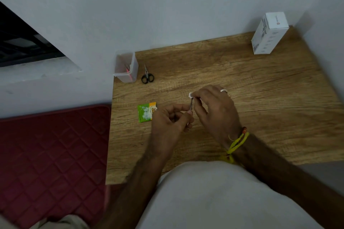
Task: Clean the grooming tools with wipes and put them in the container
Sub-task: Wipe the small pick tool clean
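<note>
My left hand pinches the lower end of a thin metal grooming tool above the middle of the wooden table. Around the tool's upper end, my right hand pinches a small white wipe. A green wipe sachet lies flat just left of my left hand. Small black-handled scissors lie near the table's back left. Beside them stands a clear plastic container at the back left corner, with a pink-tipped tool inside.
A white carton stands at the table's back right corner against the wall. A dark red quilted mat lies left of the table. My torso in light clothing covers the table's near edge.
</note>
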`<state>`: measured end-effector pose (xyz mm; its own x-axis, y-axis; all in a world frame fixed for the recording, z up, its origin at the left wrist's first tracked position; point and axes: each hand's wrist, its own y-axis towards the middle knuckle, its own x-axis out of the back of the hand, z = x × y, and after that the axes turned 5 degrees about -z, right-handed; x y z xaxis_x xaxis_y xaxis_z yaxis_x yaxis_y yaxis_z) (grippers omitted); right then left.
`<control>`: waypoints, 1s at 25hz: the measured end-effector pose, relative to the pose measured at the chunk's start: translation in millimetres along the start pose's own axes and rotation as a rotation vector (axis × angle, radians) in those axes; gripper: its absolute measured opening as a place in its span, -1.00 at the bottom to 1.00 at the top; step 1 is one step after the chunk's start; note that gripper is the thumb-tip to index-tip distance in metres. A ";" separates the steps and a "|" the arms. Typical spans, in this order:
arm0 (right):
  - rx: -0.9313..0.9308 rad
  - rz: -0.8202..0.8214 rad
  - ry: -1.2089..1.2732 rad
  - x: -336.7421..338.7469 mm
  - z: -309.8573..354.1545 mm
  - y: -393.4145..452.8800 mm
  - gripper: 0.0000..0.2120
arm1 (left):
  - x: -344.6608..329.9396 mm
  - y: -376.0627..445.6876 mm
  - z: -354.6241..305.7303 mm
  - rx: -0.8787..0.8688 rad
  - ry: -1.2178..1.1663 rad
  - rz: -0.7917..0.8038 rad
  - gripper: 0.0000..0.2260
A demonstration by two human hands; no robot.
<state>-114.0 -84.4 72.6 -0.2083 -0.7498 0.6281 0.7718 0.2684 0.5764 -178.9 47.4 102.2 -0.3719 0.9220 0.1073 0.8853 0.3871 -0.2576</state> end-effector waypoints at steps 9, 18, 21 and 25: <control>0.122 -0.058 -0.111 -2.7 -4.2 -6.0 -0.87 | -3.0 0.7 1.0 -0.003 -0.009 -0.067 -0.90; 0.193 0.033 -0.152 -4.5 -1.0 -6.7 -0.87 | -1.9 0.9 6.2 -0.044 0.022 -0.057 -0.88; 0.120 0.024 -0.085 -6.0 0.2 -4.9 -0.88 | -1.7 3.2 7.3 -0.051 0.032 -0.066 -0.88; 0.109 0.041 -0.050 -6.1 -0.4 -8.7 -0.87 | -1.1 0.3 7.4 -0.040 0.021 -0.067 -0.90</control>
<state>-119.2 -82.3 63.5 -0.2096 -0.7063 0.6762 0.7111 0.3646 0.6012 -180.3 46.6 94.8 -0.4251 0.8938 0.1432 0.8694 0.4472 -0.2102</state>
